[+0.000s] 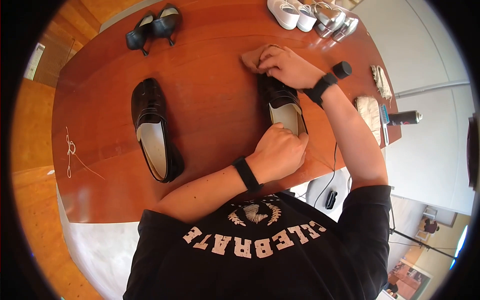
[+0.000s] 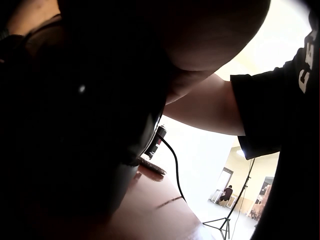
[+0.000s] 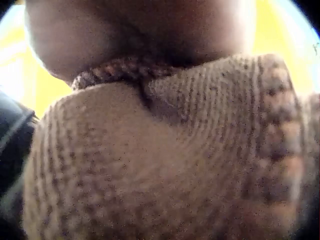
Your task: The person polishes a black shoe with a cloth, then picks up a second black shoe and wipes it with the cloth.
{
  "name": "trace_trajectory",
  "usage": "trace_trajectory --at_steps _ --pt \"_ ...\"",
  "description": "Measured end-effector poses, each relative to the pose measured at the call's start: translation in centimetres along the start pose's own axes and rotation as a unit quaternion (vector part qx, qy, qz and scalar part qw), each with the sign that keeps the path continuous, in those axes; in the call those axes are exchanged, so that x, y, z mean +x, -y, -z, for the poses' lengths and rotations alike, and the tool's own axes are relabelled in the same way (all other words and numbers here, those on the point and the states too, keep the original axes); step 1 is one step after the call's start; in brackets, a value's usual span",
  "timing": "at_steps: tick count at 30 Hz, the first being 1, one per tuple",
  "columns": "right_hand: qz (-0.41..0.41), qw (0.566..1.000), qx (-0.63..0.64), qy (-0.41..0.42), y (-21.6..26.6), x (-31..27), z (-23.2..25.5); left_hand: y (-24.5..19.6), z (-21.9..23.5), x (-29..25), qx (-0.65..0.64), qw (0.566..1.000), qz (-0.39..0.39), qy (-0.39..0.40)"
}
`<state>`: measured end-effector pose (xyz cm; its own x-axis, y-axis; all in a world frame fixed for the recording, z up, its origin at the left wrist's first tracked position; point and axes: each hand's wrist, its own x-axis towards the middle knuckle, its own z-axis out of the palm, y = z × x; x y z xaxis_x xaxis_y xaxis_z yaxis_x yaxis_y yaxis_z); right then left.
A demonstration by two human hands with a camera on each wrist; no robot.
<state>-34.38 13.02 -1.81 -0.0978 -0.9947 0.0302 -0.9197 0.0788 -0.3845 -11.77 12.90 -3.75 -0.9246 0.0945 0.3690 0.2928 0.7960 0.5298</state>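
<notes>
My left hand [image 1: 280, 152] grips the heel end of a dark, glossy loafer [image 1: 282, 97] with a pale insole. In the left wrist view the loafer [image 2: 115, 185] is a big dark shape close to the camera. A brown cloth [image 1: 251, 58] is bunched in my right hand [image 1: 290, 67], right at the loafer's toe, which the hand partly hides. Up close in the right wrist view, the cloth [image 3: 125, 150] shows a ribbed weave and a stitched edge, pinched under the fingers. The matching loafer [image 1: 150, 130] stands upright to the left.
Black heeled shoes [image 1: 152, 27] stand at the far left, white shoes [image 1: 285, 14] and silver shoes [image 1: 330, 22] at the far right. Along the right side are a black round cap [image 1: 342, 69], a beige pad [image 1: 368, 116], a blue-bristled brush [image 1: 384, 120] and a spray can [image 1: 406, 118]. Shoelaces [image 1: 71, 150] lie left.
</notes>
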Motion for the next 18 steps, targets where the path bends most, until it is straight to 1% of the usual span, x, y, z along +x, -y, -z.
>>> trace_trajectory --at_steps 3,4,7,10,13,16,18 --pt "0.066 0.996 0.021 0.053 1.5 -0.4 0.4 -0.1 0.1 0.0 -0.010 1.000 0.009 0.020" --pt "0.046 0.998 0.015 0.050 1.9 -0.4 0.2 0.0 0.0 0.0 -0.012 1.000 0.011 0.020" --pt "-0.011 0.999 0.024 0.045 1.0 0.6 -0.4 0.1 -0.1 0.0 -0.014 1.000 0.011 0.014" --pt "-0.017 0.998 -0.054 -0.005 -0.2 2.1 -1.4 0.1 -0.1 -0.1 -0.015 1.000 0.007 0.004" --pt "-0.037 0.993 -0.106 -0.018 -0.1 3.3 -1.6 0.1 0.0 -0.1 -0.014 1.000 0.008 0.020" --pt "-0.066 0.996 -0.061 0.022 -1.3 4.4 -1.4 0.3 0.1 -0.1 -0.018 0.999 0.004 0.035" --pt "-0.057 0.998 -0.021 0.024 -2.2 4.4 -1.4 0.4 -0.2 0.0 -0.024 0.999 0.005 0.042"
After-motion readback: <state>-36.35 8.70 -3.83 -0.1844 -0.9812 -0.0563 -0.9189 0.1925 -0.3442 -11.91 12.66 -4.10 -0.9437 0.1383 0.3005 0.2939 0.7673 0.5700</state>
